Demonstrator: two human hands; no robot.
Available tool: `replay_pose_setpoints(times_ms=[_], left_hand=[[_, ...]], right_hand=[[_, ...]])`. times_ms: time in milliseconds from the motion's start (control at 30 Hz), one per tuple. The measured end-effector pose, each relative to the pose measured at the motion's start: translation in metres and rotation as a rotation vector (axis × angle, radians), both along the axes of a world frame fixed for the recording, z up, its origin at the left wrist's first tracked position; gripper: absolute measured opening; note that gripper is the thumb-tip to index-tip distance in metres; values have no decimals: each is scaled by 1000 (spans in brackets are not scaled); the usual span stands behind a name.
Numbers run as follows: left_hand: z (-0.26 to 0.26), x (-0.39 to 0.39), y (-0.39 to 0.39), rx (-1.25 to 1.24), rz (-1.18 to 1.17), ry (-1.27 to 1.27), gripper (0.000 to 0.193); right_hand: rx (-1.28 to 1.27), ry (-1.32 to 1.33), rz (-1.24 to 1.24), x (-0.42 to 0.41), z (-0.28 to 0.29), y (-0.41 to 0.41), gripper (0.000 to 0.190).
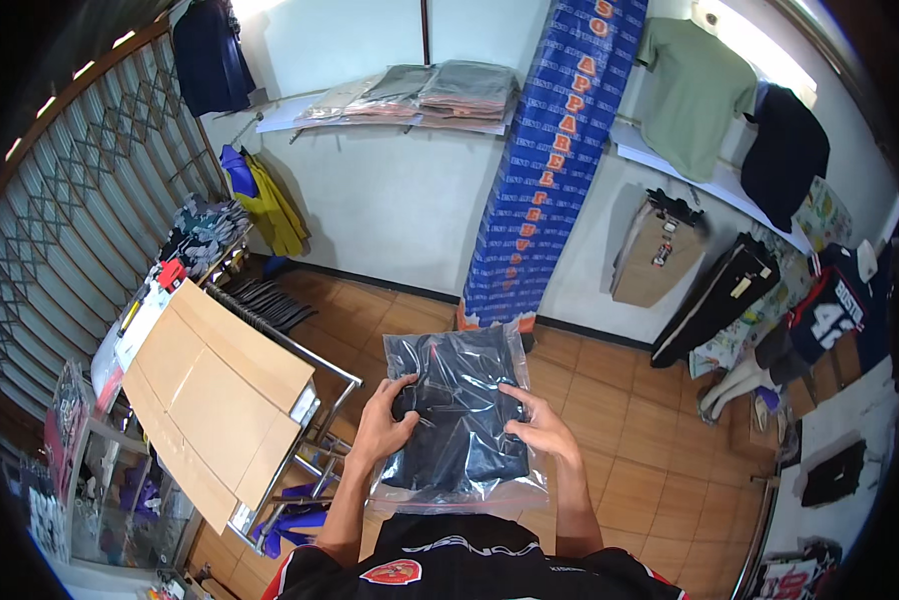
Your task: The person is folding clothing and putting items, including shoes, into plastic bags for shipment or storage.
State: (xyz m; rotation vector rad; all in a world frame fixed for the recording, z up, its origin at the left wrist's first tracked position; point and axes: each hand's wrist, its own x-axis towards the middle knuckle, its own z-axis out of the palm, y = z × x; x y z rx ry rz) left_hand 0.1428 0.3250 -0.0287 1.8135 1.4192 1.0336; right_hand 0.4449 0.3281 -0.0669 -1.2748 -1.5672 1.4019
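Note:
A dark folded garment in a clear plastic bag (461, 450) is held up in front of my chest. My left hand (386, 420) grips its left side, thumb and forefinger lying on the front face. On the opposite side my right hand (543, 426) pinches the edge the same way. The bag's red-lined strip runs along the end nearest me, and light glares off the creased plastic. The fingers behind the bag are hidden.
To the left, flattened cardboard (224, 375) lies on a metal-framed rack (337, 375) with black hangers (258, 300). A wall shelf (284, 116) bears bagged garments (468, 86). A blue banner (547, 150) stands ahead; a mannequin in a jersey (817, 315) is at right.

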Motion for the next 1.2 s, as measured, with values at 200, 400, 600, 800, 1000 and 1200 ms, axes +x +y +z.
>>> replay_pose_setpoints(times_ms=[200,400,600,800,1000,1200], left_hand=[[-6,24,103,18,-34,-25,55],[-6,34,209,220,-105,-8,56],[10,19,282,-41,-63,-35,57],[-2,-18,355,82,74,-14,56],[13,-58,426,110,219,-15,56],[46,-89,472,182,400,15,55]], right_hand=[[142,-54,-51,15,-4,91,70],[110,-105,-99,28,14,178,70],[180,-49,-103,13,7,268,67],[201,-123,62,-24,13,381,68],[200,-60,206,-74,44,493,68],[365,-29,397,-122,68,591,66]])
